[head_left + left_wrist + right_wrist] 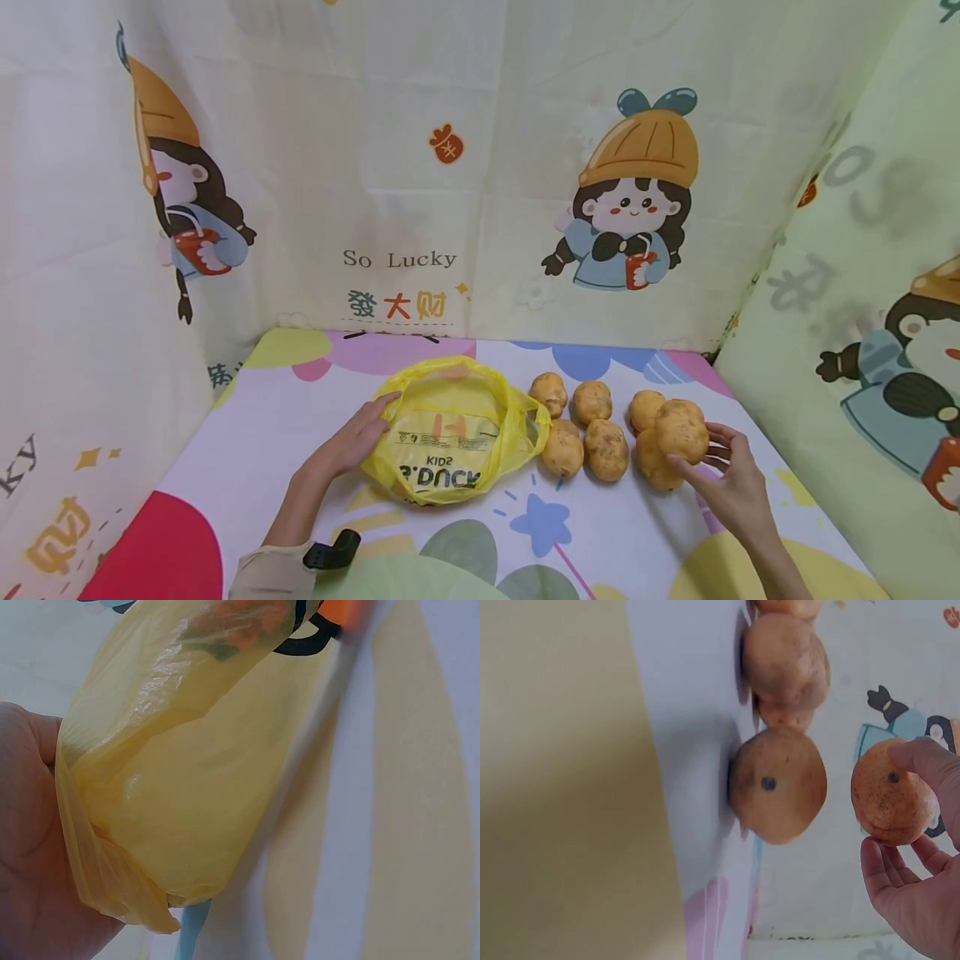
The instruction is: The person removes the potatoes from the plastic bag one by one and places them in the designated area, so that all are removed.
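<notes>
A thin yellow plastic bag (517,450) lies on the table with its round mouth spread toward me. My left hand (362,433) holds the left side of the bag's rim; in the left wrist view the yellow film (187,787) hides most of its fingers. On the right, my right hand (731,483) grips a brown potato (682,431) between thumb and fingers, above the table. This raised potato overlaps two others in the head view, a near potato (655,467) and a far potato (645,408). In the right wrist view, the held potato (891,796) hangs apart from the nearest lying one (780,787).
Between the bag and the right-hand pair, several potatoes (606,450) lie in two short rows, the leftmost right at the bag's handle. A patterned cloth (450,550) covers the table. Printed curtains (495,167) close in the back and both sides.
</notes>
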Demonstrator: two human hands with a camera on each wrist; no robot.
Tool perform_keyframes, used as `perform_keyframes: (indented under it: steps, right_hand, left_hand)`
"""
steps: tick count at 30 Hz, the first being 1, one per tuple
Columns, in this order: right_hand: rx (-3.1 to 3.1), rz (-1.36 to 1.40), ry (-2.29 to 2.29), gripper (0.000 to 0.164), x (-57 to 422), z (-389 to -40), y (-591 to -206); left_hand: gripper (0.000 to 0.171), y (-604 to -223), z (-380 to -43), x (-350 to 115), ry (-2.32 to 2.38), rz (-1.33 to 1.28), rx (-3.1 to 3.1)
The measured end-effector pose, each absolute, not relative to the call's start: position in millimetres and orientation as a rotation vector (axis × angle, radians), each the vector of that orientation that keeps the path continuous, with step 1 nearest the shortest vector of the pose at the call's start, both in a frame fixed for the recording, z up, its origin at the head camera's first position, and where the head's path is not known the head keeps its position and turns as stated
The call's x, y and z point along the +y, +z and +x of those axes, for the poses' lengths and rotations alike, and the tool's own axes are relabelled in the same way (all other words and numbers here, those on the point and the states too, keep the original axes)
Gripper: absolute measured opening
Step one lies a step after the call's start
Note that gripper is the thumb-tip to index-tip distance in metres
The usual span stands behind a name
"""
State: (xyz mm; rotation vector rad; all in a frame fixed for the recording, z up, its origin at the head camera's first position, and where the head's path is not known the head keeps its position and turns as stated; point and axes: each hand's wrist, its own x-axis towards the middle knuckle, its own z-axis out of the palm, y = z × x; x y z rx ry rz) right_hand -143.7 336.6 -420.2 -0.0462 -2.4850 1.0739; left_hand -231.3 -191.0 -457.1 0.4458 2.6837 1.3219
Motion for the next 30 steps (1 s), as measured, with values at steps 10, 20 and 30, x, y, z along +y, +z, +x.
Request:
perform_keyframes:
  steps: [10, 20, 30]
  right_hand:
    - [-2.5, -0.088, 1.06, 0.08, 362, -141, -424]
    - [-2.547, -0.089, 1.029, 0.079, 386, -138, -432]
    - [-2.651, -0.059, 0.939, 0.074, 406, -140, -440]
  left_hand:
    - [0.061, -455, -231, -190, 1.32, 0.485, 2.695]
    - [0.062, -457, -232, -190, 1.324, 0.475, 2.687]
    - [0.06, -457, -230, -191, 1.317, 0.496, 2.703]
